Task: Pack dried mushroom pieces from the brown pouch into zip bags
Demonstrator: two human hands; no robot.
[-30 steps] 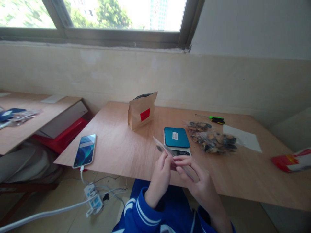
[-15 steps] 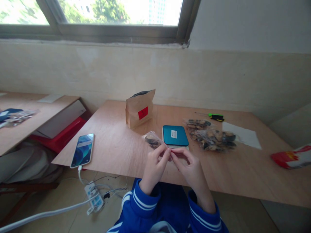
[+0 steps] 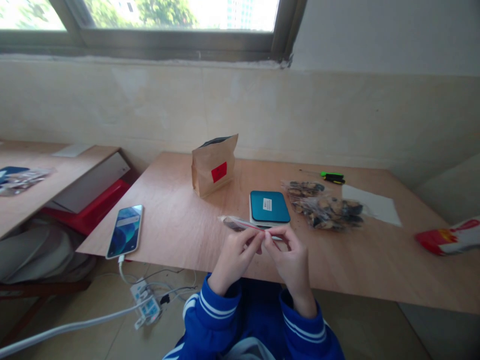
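A small clear zip bag (image 3: 233, 223) with a red seal line and dark pieces inside is held above the table's near edge. My left hand (image 3: 237, 252) pinches its seal between thumb and fingertips. My right hand (image 3: 288, 252) pinches the same seal close by, so the two sets of fingertips almost touch. Much of the bag is hidden behind my fingers. Just beyond my hands lies a blue-topped flat scale (image 3: 277, 212) with a white label. To its right are clear bags of dark and tan dried slices (image 3: 330, 212).
A brown paper pouch (image 3: 204, 175) with a red label stands at the back. Left lies a phone (image 3: 125, 231) on a charging cable, above a power strip (image 3: 146, 302). Rightward are a green-and-black screwdriver (image 3: 332, 175), white paper (image 3: 375, 205) and a red-and-white packet (image 3: 450, 238).
The bag has tipped flatter, so its red seal line now faces me more. My right hand has drawn in a little toward the left, and the view has shifted slightly.
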